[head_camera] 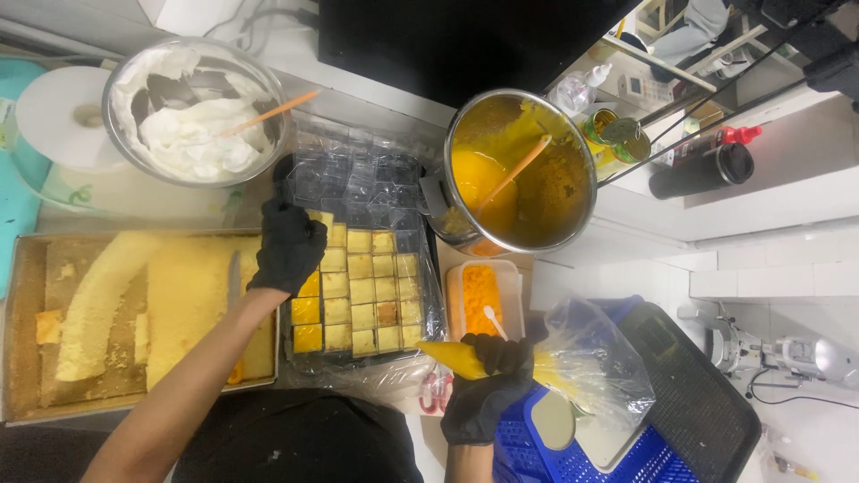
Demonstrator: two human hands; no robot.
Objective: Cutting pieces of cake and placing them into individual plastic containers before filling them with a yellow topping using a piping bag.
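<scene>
My left hand [288, 246], in a black glove, rests on the left edge of a clear plastic compartment tray [376, 179], touching the yellow cake squares [362, 291] that fill its near rows. My right hand [488, 389], also black-gloved, grips a clear piping bag [582, 358] filled with yellow-orange cream. The bag's tip [438, 351] points at the tray's near right corner. The far rows of the tray are bare plastic.
A baking pan [18, 322] of yellow sponge with a knife [234, 279] sits left. A steel bowl of white cream [192, 112] with a spatula stands at the back. A steel pot of orange filling [521, 170], a small tub [483, 300], and a blue crate [573, 447] lie right.
</scene>
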